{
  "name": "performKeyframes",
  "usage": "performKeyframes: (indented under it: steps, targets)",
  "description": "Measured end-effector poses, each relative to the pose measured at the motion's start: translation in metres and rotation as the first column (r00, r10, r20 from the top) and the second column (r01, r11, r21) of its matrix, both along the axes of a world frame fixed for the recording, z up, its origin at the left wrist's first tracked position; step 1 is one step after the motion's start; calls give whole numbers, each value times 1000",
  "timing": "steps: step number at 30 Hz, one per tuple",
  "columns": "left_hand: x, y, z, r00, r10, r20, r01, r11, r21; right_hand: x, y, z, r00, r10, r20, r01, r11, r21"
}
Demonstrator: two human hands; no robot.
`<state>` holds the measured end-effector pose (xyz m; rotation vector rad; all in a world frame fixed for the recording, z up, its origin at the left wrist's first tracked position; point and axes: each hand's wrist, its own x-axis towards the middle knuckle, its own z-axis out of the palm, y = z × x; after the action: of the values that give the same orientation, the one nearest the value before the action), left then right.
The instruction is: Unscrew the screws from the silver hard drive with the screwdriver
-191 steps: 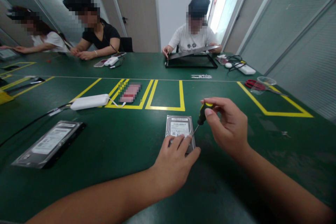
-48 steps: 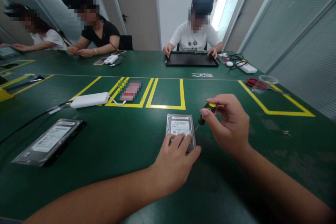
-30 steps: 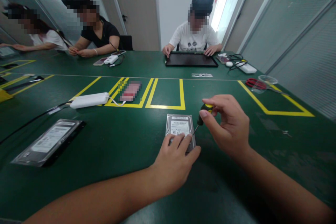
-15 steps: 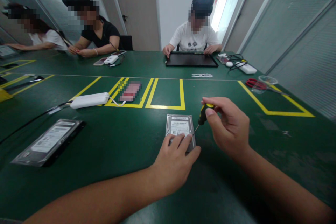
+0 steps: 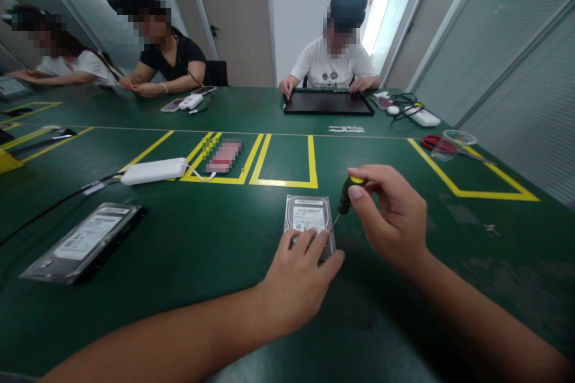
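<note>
A small silver hard drive (image 5: 306,208) with a white label lies flat on the green table. My left hand (image 5: 300,278) rests over its near part, fingers on the top and thumb at the right edge, holding it down. In my right hand (image 5: 390,209) is a black and yellow screwdriver (image 5: 345,196), its handle pinched between thumb and fingers. The thin shaft slants down to the drive's right edge, close to my left fingertips. The exact spot under the tip is too small to make out. A larger hard drive (image 5: 92,239) in clear wrapping lies to the left.
A white power bank (image 5: 153,172) with cables and a pink phone (image 5: 223,155) lie ahead on the left. Red-handled scissors (image 5: 440,143) and a clear round container (image 5: 458,137) are at the right. Across the table a person handles a black panel (image 5: 327,102); two others sit left.
The screwdriver handle has turned a little in my right fingers, so less of its yellow shows. My left hand and the small hard drive stay in place.
</note>
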<state>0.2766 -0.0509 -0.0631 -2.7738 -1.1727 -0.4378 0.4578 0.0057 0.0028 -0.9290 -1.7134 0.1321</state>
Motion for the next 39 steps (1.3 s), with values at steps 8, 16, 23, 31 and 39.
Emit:
performKeyframes:
  steps: [8, 16, 23, 31, 39]
  targets:
    - [0, 0, 1, 1000, -1, -10, 1, 1000, 5, 2, 1, -3, 1000, -15, -16, 15, 1000, -12]
    - [0, 0, 0, 1000, -3, -15, 3, 1000, 3, 1, 1, -2, 999, -36, -21, 36, 999, 10]
    - [1, 0, 0, 1000, 3, -14, -3, 1000, 7, 0, 1, 0, 998, -63, -9, 63, 998, 21]
    - [0, 1, 1, 1000, -3, -22, 3, 1000, -4, 0, 0, 0, 1000, -7, -25, 7, 1000, 15]
    - [0, 0, -1, 1000, -9, -9, 9, 1000, 16, 1, 2, -3, 1000, -18, -1, 18, 1000, 16]
